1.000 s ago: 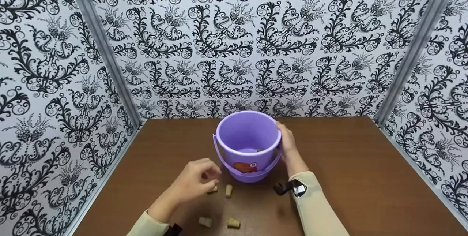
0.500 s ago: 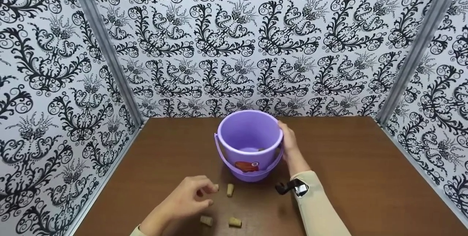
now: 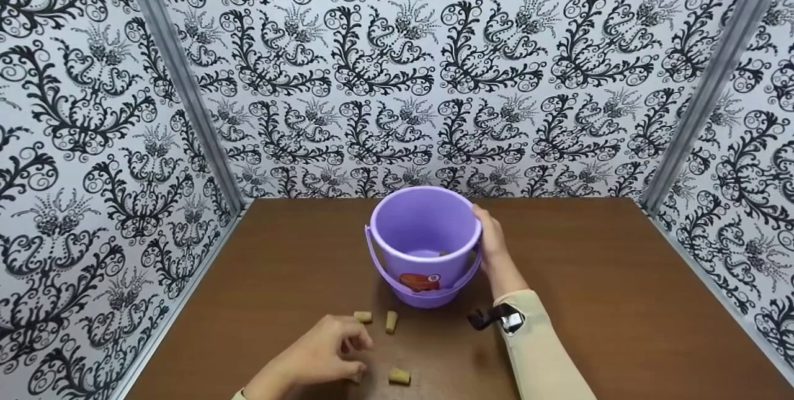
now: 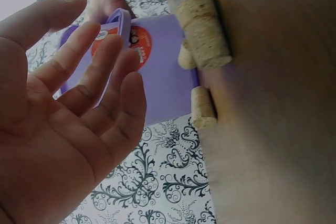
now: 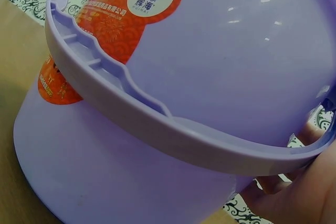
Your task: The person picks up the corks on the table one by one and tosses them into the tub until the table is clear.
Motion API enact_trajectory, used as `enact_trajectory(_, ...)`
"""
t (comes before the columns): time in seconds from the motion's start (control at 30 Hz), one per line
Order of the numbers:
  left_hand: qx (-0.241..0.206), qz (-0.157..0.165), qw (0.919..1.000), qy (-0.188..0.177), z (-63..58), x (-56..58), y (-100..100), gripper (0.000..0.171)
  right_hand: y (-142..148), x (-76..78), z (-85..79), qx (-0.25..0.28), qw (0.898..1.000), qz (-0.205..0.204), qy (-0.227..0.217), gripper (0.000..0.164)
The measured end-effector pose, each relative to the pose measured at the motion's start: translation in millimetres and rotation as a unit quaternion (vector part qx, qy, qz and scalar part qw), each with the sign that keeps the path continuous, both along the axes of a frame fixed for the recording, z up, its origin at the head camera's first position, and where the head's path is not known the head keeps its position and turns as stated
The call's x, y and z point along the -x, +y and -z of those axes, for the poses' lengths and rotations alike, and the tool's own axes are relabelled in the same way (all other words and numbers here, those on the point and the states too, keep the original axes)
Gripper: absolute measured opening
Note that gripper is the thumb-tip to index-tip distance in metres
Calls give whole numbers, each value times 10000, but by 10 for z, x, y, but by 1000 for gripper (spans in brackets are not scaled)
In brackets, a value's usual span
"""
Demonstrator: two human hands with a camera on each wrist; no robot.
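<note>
A purple bucket (image 3: 424, 282) stands on the table, its handle (image 5: 142, 116) hanging down across the front. My right hand (image 3: 493, 239) grips the bucket's right side at the rim; in the right wrist view its fingers pass partly behind the wall. Relaxed and holding nothing, my left hand (image 3: 322, 350) hovers low over the table in front of the bucket. Beneath its thumb a cork (image 3: 355, 378) is mostly hidden. Two more corks lie just past the fingers, one sideways (image 3: 363, 317) and one pointing forward (image 3: 391, 322). Another cork (image 3: 399, 376) rests right of the thumb. The left palm (image 4: 58, 145) faces its wrist camera.
Inside the bucket, a small piece of brown cork (image 3: 443, 253) shows at the bottom. The brown wooden table (image 3: 589, 301) reaches back to patterned walls (image 3: 397, 77) with grey corner posts (image 3: 695, 90). A black strap mount (image 3: 496, 316) sits on the right sleeve.
My left hand has drawn back from beside the bucket toward the front corks, uncovering the sideways cork and covering most of a nearer one. The right hand keeps its hold on the bucket.
</note>
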State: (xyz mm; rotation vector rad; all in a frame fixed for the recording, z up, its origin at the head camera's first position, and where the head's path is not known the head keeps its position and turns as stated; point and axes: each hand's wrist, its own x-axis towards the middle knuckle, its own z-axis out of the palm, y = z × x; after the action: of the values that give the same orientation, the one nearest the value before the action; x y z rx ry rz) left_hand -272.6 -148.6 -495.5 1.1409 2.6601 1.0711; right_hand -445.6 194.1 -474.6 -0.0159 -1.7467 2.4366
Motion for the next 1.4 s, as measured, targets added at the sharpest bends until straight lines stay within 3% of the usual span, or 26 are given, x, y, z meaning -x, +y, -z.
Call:
enact_trajectory(0.13, 45, 193, 9993, -314, 62, 11, -6, 20, -8, 5, 0, -64, 10000, 57, -28, 44)
enact_trajectory(0.27, 92, 319, 9988, -350, 127, 43, -20, 21, -3, -2, 3, -92, 9999, 79, -12, 44)
enact_trajectory(0.43, 113, 304, 9986, -413, 188, 75, -46, 24, 13, -14, 0, -96, 9999, 26, -15, 44)
enact_trajectory(0.7, 190, 247, 9955, -893, 225, 76, -77, 30, 11, -11, 1, -67, 10000, -13, -44, 43)
enact_trajectory(0.9, 485, 166, 9955, -795, 209, 65, -84, 34, 5, -8, 15, -46, 9999, -63, 117, 46)
enact_trajectory(1.4, 918, 160, 9948, -407, 221, 73, -42, 33, 12, 3, 10, 3, 10000, -85, 14, 49)
